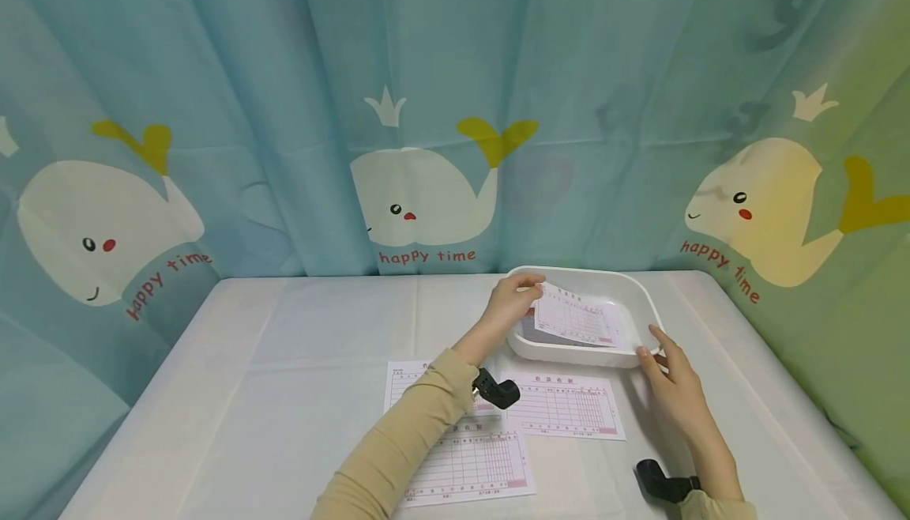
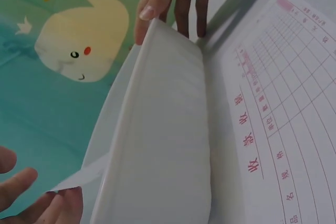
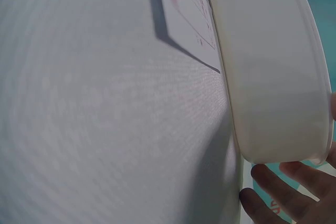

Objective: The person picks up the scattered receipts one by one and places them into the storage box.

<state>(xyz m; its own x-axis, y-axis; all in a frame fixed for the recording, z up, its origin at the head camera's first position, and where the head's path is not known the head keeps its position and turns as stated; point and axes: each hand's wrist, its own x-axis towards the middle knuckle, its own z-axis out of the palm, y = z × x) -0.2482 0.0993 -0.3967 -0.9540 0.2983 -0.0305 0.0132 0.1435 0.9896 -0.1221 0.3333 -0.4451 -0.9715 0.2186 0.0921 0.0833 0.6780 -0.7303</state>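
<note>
My left hand [image 1: 528,288] pinches the top corner of a pink-lined form sheet [image 1: 576,319] and holds it tilted inside the white tray [image 1: 643,299]. In the left wrist view the left fingertips [image 2: 31,198] hold that sheet's corner [image 2: 79,178] beside the tray's outer wall [image 2: 157,129]. My right hand [image 1: 650,346] rests with nearly straight fingers against the tray's near right corner. The same right fingers [image 2: 176,1] lie at the rim in the left wrist view. In the right wrist view they spread [image 3: 283,195] below the tray wall [image 3: 268,66].
Three more forms lie on the white tablecloth [image 1: 284,393] in front of the tray: one at the left [image 1: 404,378], one at the right [image 1: 569,407], one nearest me [image 1: 472,461]. A whale-print curtain [image 1: 419,196] hangs behind the table.
</note>
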